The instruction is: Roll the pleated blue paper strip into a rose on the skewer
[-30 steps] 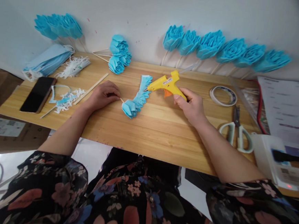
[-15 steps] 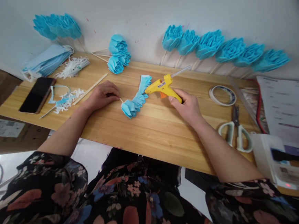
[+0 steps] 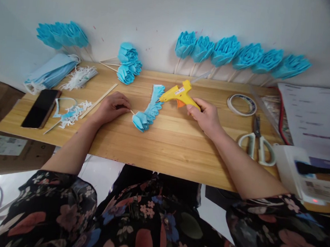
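Between finger and thumb my left hand pinches the thin stick of a blue flower strip. One end of the strip is rolled into a bud around the stick; the pleated rest curves away, lying on the wooden table. My right hand is wrapped round the handle of a yellow glue gun. The gun's nozzle is at the strip's upper right part; whether it touches cannot be told. A clear glue stick sticks out of the gun's back.
Several finished blue flowers lean on the wall at the back right, others at the back left. Small flowers lie mid-back. Masks and a phone lie left; tape, scissors and a white box right.
The glue gun's nozzle has shifted slightly left and down along the strip. The whole view has also moved a little. Both hands keep their hold.
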Motion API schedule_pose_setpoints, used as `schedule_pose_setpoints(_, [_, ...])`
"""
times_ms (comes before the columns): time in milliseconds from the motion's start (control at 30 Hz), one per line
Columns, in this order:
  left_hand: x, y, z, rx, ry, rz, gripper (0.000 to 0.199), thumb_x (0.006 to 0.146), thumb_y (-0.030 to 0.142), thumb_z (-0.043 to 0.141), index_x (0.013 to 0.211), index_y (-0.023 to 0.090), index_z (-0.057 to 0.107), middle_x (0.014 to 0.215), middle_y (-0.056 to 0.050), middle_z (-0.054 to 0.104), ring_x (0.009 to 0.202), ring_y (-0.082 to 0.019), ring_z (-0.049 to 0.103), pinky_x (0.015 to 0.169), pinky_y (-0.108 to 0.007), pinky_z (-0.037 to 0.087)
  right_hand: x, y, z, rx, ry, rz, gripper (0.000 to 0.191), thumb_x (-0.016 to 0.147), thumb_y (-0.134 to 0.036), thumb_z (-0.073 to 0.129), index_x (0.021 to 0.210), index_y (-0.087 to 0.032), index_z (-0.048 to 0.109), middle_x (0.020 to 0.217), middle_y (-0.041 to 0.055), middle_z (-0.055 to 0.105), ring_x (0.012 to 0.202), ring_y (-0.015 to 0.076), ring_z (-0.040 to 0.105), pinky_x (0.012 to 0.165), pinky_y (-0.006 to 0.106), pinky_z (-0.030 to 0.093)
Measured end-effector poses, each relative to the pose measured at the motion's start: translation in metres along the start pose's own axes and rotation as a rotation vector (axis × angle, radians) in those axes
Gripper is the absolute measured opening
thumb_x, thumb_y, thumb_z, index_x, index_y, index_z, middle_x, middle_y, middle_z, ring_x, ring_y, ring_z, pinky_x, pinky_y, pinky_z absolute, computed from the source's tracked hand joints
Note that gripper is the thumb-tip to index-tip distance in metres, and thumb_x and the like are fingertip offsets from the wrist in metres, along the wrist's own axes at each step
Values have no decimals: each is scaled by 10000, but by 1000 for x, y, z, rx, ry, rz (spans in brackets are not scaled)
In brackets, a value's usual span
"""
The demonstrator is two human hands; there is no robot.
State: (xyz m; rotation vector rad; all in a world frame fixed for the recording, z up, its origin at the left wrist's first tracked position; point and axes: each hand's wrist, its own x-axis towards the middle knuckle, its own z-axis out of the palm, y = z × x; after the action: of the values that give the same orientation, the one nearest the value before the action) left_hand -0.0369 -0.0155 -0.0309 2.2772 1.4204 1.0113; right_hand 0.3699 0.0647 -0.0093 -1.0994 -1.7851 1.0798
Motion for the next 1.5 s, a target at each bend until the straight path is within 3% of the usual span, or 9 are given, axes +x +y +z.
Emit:
schedule_pose_setpoints(200, [0, 1, -1, 6, -13, -2, 389, 1056, 584, 782, 905, 234, 864, 992, -113, 813, 991, -282, 742, 973, -443, 618, -1, 0, 0, -92, 14, -61, 356, 901, -493, 707, 1068, -211, 846, 757, 12, 693, 700, 186, 552, 659, 338, 416])
schedule_pose_setpoints(433, [-1, 2, -3, 5, -24, 16, 405, 1075, 603, 767, 917, 245, 871, 983, -118, 816, 978, -292, 742, 962, -468, 616, -3, -3, 2, -189, -19, -143, 363, 890, -400, 687, 1127, -199, 875, 957, 66, 826, 782, 211, 632, 758, 365, 483])
schedule_pose_setpoints(567, [2, 0, -5, 15, -41, 37, 416, 1081, 609, 758, 911, 245, 866, 976, -115, 819, 963, -288, 745, 944, -456, 614, -2, -2, 2, -101, -10, -92, 351, 884, -449, 700, 1084, -205, 855, 867, 46, 778, 749, 198, 597, 712, 351, 448])
schedule_pose_setpoints(733, [16, -6, -11, -10, -148, 88, 467, 1071, 652, 747, 875, 243, 855, 918, -111, 813, 886, -276, 745, 900, -440, 609, 1, 1, 1, 103, 13, 45, 314, 892, -507, 719, 1002, -224, 794, 719, -2, 652, 660, 160, 498, 592, 308, 335])
schedule_pose_setpoints(1033, [40, -3, -23, -120, -354, 72, 481, 1056, 695, 752, 876, 264, 865, 904, -86, 811, 816, -238, 738, 805, -358, 584, 1, -3, 1, 139, 8, 73, 316, 878, -526, 764, 974, -225, 774, 695, -19, 627, 595, 128, 428, 562, 305, 298])
schedule_pose_setpoints(1233, [36, -4, -18, -152, -310, 32, 571, 1048, 773, 734, 872, 244, 856, 929, -93, 823, 858, -234, 741, 853, -354, 595, 0, 1, 0, 92, 9, 50, 314, 897, -507, 762, 1015, -221, 816, 714, -7, 649, 648, 146, 487, 567, 297, 323])
schedule_pose_setpoints(1500, [30, -1, -15, -124, -260, 8, 498, 1067, 695, 746, 877, 249, 860, 919, -84, 807, 882, -261, 744, 879, -400, 595, -1, 2, -1, 39, 11, 25, 400, 897, -493, 738, 1152, -208, 854, 736, 1, 683, 655, 164, 541, 597, 319, 373])
